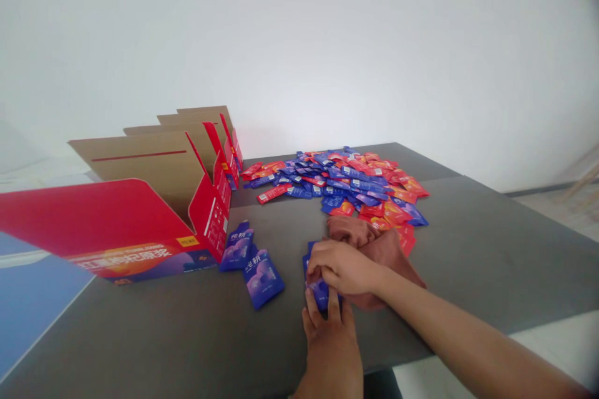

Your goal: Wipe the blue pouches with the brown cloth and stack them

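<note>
Red boxes (112, 209) stand open, contents hidden; left hand (331, 331) spread on a blue pouch (321, 297), right hand (345, 268) curled, grip unclear.

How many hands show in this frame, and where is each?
2. The right hand comes in from the right over a blue pouch; the left hand is just below it, fingers at that pouch. No others show.
</note>
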`<move>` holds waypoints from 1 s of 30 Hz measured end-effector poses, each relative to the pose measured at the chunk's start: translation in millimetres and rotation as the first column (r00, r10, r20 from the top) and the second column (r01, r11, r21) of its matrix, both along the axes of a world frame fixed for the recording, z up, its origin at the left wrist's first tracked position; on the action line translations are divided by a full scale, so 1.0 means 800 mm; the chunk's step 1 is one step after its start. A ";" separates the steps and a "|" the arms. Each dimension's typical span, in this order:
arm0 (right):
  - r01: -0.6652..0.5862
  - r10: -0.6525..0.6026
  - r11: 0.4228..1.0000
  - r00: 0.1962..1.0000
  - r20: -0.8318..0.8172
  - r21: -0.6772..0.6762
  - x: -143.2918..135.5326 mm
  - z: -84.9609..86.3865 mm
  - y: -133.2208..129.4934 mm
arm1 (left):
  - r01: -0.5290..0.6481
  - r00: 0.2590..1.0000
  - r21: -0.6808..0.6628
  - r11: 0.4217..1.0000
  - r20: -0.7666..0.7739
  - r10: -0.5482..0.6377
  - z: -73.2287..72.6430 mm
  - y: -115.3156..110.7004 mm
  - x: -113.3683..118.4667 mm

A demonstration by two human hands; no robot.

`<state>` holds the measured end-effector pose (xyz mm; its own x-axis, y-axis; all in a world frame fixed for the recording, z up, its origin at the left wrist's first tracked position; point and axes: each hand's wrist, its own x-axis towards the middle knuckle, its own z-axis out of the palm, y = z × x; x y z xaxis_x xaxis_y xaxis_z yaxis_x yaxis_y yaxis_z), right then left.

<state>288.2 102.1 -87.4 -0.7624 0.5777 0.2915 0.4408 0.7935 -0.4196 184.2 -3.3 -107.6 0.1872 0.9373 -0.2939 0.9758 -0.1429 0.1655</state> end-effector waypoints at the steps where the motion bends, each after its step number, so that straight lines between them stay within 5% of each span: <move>1: -0.049 0.049 0.999 0.998 0.026 -0.006 -0.003 -0.001 -0.003 | -0.004 1.000 0.005 1.000 -0.002 0.004 0.000 -0.001 0.001; 11: 0.198 -0.193 0.980 0.964 0.182 -0.007 -0.009 0.002 0.037 | 0.013 1.000 0.083 0.996 0.008 -0.014 0.002 -0.009 -0.001; 16: 0.020 -0.013 0.996 0.996 0.083 -0.085 -0.009 0.014 0.005 | 0.013 1.000 0.074 0.997 0.006 -0.014 0.005 -0.010 0.001; 19: -0.074 0.081 0.996 0.983 0.166 -0.050 -0.011 0.011 0.006 | 0.011 1.000 0.072 0.997 0.001 -0.011 0.007 -0.012 0.002; 25: 0.185 -0.190 0.982 0.947 0.261 0.044 -0.008 -0.001 0.052 | -0.018 1.000 0.147 0.989 -0.021 0.022 0.002 -0.015 0.005; 30: 0.269 -0.268 0.963 0.961 0.074 -0.012 0.002 0.002 0.026 | -0.047 0.998 0.225 0.973 -0.040 0.057 -0.011 -0.018 0.010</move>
